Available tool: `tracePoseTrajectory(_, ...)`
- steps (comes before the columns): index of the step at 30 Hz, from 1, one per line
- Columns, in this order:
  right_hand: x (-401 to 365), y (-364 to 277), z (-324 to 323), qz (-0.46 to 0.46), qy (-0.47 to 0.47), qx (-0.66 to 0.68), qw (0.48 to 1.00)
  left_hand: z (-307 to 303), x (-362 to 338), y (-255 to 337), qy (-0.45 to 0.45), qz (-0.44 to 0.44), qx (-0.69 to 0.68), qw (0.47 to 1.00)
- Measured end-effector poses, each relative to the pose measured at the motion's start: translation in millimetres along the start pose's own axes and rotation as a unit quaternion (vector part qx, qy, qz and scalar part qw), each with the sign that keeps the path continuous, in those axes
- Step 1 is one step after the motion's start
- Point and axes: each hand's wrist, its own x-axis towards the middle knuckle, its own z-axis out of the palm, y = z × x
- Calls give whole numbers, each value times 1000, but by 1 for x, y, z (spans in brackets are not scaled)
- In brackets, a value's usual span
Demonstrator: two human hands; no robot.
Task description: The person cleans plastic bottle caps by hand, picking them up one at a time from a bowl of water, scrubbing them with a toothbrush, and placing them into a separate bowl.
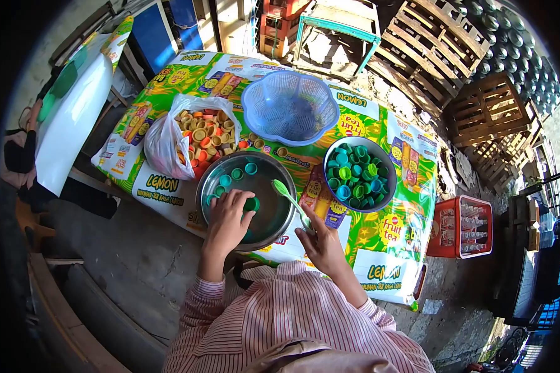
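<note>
My left hand [229, 219] is over the metal basin [286, 219], its thumb and fingers closed on a green cap [251, 204]. More green and teal caps [237, 174] lie in the basin's shallow water. Between the thumb and fingers of my right hand [320, 239] is a green toothbrush [290, 198], its bristle head above the basin's right side. A bowl [389, 198] full of green and blue caps stands to the right. On the left a plastic bag [162, 146] holds orange and tan caps [208, 133].
A blue plastic basket [290, 105] sits at the table's back. Several tan caps [282, 151] lie beside it on the printed cover [379, 248]. A red crate of bottles [460, 227] stands right of the table. A person [20, 152] is at the far left.
</note>
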Motion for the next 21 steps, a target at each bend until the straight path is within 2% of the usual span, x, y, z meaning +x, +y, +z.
tracePoseTrajectory(2,10,5,14,-29,35,42,998,-4,1,6,10,-1,-20,1000)
tracePoseTrajectory(4,22,8,26,42,14,153,987,-2,-4,14,0,17,-103,995)
tracePoseTrajectory(5,24,8,34,32,20,181,983,2,-7,15,7,45,-95,994)
tracePoseTrajectory(10,22,11,55,4,-31,130,991,18,-29,12,27,68,-82,994)
tracePoseTrajectory(13,20,13,57,-19,-39,99,994,20,-37,8,22,59,-77,995)
tracePoseTrajectory(14,20,16,56,-26,-41,68,996,17,-37,9,27,19,-99,995)
tracePoseTrajectory(15,22,20,55,-52,-12,78,996,15,-37,9,33,-21,-120,992)
tracePoseTrajectory(16,26,12,39,-48,-17,30,998,15,-38,5,33,-24,-121,992)
tracePoseTrajectory(20,49,18,-21,-10,147,-77,986,10,-43,-19,48,-69,-89,992)
tracePoseTrajectory(21,54,26,-38,-23,187,-113,976,9,-43,-23,21,-75,-95,992)
